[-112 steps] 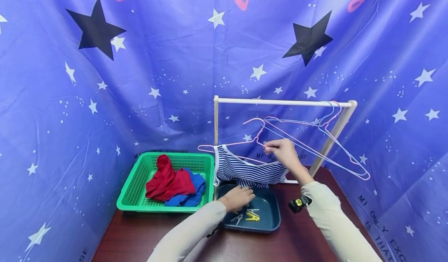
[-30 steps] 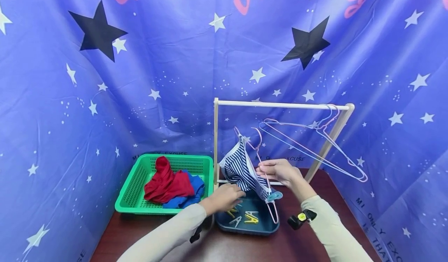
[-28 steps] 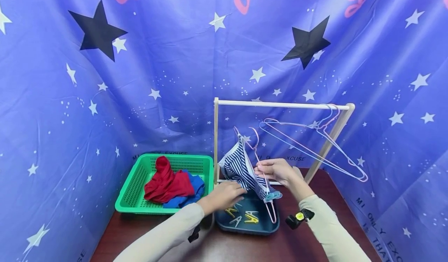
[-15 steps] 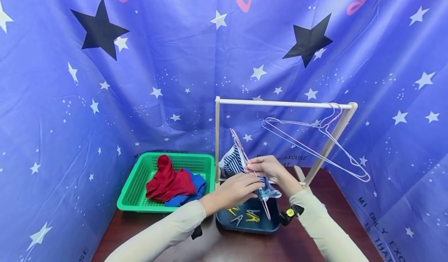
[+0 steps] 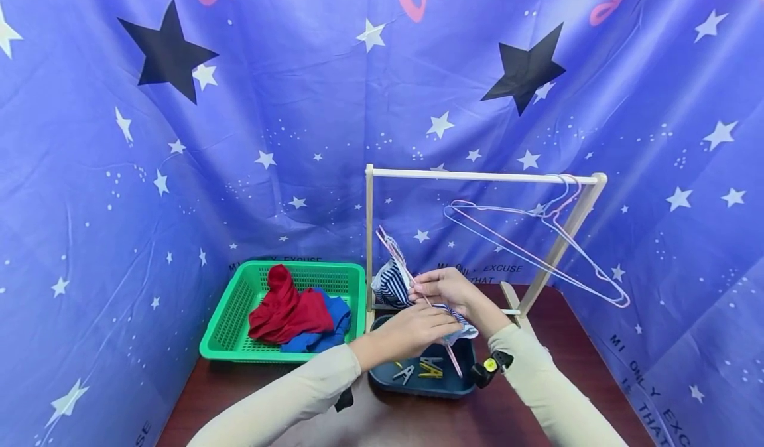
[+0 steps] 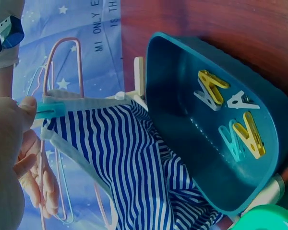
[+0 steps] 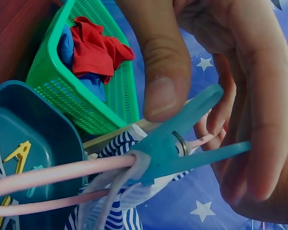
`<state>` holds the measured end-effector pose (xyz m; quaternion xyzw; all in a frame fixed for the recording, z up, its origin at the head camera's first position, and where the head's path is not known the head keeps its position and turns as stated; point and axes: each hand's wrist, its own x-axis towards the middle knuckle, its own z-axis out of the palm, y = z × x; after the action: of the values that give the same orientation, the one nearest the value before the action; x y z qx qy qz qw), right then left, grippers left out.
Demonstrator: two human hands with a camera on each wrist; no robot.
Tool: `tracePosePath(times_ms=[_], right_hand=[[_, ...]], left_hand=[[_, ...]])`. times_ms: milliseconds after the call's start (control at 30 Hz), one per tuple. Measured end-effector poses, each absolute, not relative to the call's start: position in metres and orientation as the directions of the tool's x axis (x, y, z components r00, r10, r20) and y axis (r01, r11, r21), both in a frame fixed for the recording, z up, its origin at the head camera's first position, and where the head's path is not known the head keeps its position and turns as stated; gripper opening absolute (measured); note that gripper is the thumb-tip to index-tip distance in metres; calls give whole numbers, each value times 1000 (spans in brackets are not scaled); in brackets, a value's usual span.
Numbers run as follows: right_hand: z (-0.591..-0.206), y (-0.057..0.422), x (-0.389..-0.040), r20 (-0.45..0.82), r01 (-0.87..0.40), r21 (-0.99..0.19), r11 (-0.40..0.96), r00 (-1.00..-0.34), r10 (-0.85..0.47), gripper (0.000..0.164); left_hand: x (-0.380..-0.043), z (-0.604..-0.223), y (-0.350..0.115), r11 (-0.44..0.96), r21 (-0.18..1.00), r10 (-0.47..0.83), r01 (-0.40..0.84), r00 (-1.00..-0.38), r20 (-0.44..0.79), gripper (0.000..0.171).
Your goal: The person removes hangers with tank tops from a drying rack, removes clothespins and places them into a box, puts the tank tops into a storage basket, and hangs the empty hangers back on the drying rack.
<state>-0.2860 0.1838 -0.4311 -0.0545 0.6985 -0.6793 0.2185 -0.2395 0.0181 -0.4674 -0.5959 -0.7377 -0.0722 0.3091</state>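
A blue-and-white striped tank top [image 6: 115, 148] with white trim hangs on a pink wire hanger [image 7: 62, 173], turned nearly edge-on to the head view. My right hand [image 5: 450, 288] pinches the hanger's wire around its middle. At the near end, a teal clothespin [image 7: 168, 148] clamps the shirt's strap to the wire. My left hand [image 5: 412, 331] has thumb and fingers around the spread handles of that clothespin. Below, the dark blue tray [image 6: 273, 172] holds several loose clothespins [image 6: 249, 134] in yellow, grey and teal. From the head view, my left hand covers most of the clamped clothespin.
On the left stands a green basket [image 5: 209, 347] with red cloth [image 5: 292, 314] and blue cloth [image 5: 337, 308]. A wooden rack [image 5: 477, 176] rises behind the tray, with pink and blue hangers [image 5: 555, 215] at its right end. Star-printed fabric surrounds the table.
My left hand has moved right from over the tray to the clamped clothespin. The hanger and shirt have swung to nearly edge-on, and my right hand has shifted left with them.
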Motion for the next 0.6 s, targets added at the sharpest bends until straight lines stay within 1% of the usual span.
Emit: tracePosePath(times_ms=[133, 300, 467, 600], right_hand=[[-433, 184, -287, -234, 220, -972, 80, -897, -376, 26], [-435, 186, -286, -235, 211, -972, 106, -901, -365, 27], [-434, 189, -284, -234, 199, -971, 134, -904, -356, 30], [-432, 192, -282, -235, 202, -971, 128, -906, -352, 30]], left_hand=[[-238, -468, 20, 259, -257, 843, 931, -88, 531, 36], [-240, -471, 20, 271, -277, 821, 922, -71, 566, 33], [-242, -471, 17, 265, -327, 807, 907, -24, 590, 31], [-242, -472, 13, 255, -322, 799, 912, -11, 601, 26]])
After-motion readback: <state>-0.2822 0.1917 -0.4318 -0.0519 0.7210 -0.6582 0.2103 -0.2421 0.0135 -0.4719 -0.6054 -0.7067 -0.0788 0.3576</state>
